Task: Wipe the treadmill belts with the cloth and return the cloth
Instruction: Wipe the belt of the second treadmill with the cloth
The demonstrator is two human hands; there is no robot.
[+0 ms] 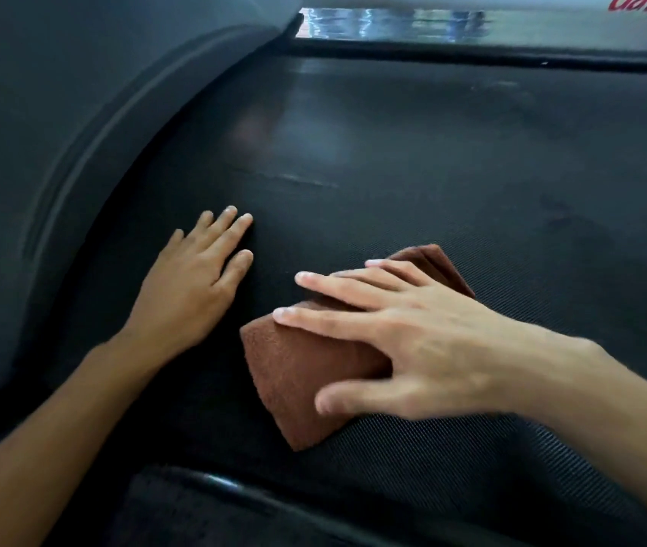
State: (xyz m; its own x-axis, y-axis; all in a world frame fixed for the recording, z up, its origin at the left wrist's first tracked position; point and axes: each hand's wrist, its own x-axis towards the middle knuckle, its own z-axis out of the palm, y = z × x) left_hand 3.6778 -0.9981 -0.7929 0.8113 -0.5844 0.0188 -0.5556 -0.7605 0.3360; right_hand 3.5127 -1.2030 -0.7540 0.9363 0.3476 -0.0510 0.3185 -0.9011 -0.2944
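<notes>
Grip released, the right hand (424,337) is pressing the folded brown cloth (298,373) onto the treadmill belt (432,171) to wipe; at nine o'clock the left hand (191,286), released too, is bracing.

Right hand (424,341) flat on folded brown cloth (306,373), fingers straight, pressing it on dark textured belt (432,159), left hand (191,286) flat on belt beside it, curved dark housing (57,112) at left

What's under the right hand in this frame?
A folded brown cloth, pressed flat on the treadmill belt by the right hand. The cloth's middle and the belt beneath it are covered.
</notes>
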